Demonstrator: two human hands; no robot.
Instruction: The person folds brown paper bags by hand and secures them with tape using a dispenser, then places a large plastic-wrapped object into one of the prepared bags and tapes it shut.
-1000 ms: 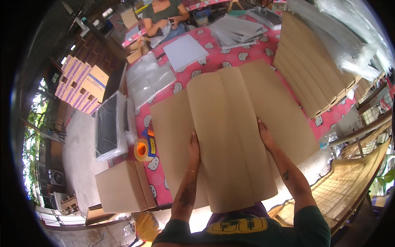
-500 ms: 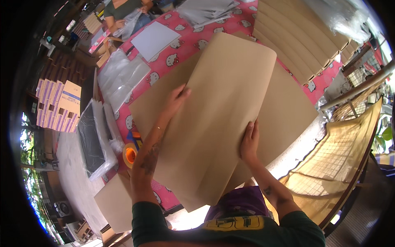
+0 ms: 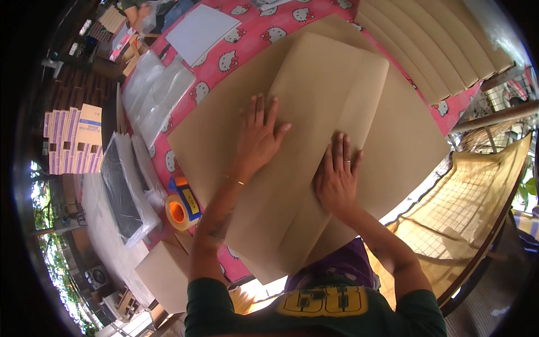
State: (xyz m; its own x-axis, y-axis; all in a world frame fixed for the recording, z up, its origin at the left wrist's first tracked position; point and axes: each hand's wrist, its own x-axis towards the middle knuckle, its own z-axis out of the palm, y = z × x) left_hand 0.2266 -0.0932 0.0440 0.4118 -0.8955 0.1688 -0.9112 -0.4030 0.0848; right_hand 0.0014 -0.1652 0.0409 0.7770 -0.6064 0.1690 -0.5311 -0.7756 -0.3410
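A folded brown cardboard wrap (image 3: 323,101) lies on a larger flat brown sheet (image 3: 404,146) over the pink patterned table (image 3: 255,56). The left hand (image 3: 259,140) rests palm down on the wrap's left side, fingers spread, gripping nothing; the right hand (image 3: 338,180) lies toward its right side, fingers slightly parted, also gripping nothing. Clear plastic (image 3: 149,219) encloses a dark panel (image 3: 120,191); the contents of the cardboard box (image 3: 165,275) are hidden
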